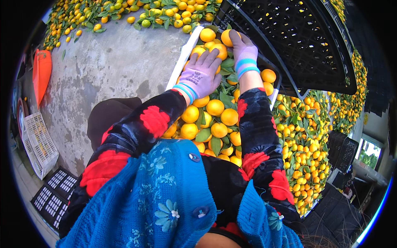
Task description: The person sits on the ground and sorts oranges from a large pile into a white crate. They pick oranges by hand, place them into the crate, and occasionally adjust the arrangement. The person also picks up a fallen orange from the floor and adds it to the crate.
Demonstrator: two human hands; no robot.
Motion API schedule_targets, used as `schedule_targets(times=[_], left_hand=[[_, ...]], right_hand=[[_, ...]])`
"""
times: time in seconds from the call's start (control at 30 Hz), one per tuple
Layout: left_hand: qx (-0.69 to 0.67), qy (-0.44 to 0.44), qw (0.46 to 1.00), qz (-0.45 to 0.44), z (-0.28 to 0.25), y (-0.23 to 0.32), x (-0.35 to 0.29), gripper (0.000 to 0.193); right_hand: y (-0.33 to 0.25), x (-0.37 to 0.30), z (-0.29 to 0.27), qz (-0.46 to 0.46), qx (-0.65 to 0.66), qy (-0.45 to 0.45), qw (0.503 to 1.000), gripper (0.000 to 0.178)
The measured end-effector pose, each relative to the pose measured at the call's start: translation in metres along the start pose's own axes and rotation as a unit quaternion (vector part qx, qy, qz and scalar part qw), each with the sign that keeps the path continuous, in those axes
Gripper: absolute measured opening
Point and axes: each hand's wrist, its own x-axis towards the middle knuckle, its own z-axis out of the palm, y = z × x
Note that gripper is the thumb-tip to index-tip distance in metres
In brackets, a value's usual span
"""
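Both my hands wear purple work gloves with striped blue cuffs. My left hand [200, 77] lies flat with its fingers apart over the oranges in a white-rimmed box [184, 57]. At the far end of the box, my right hand [245, 51] has its fingers bent round one orange [227, 38], its thumb side partly hidden. Beneath and between my arms are several more oranges [215, 107], some with green leaves [226, 99] attached. My forearms cover part of the box.
A large black plastic crate [297, 45] stands tilted right beyond my right hand. Heaps of oranges lie at the right [308, 165] and along the far side [173, 12]. To the left are an orange-red object [41, 74], a white basket [40, 142] and black crates [58, 192].
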Motion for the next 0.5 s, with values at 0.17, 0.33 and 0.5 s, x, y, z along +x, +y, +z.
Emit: schedule_targets(times=[0.17,0.33,0.5], left_hand=[[-0.022,0.002,1.000,-0.001,0.000,-0.002,-0.001,0.049],[-0.019,0.008,1.000,-0.012,0.004,-0.001,-0.004,0.049],[-0.019,0.012,1.000,-0.019,0.003,-0.001,-0.003,0.051]], right_hand=[[-0.023,-0.008,-0.023,0.083,0.106,0.061,0.989,0.051],[-0.035,-0.036,-0.049,-0.040,0.206,0.220,0.953,0.040],[0.013,-0.025,0.004,-0.009,0.164,0.232,0.959,0.051]])
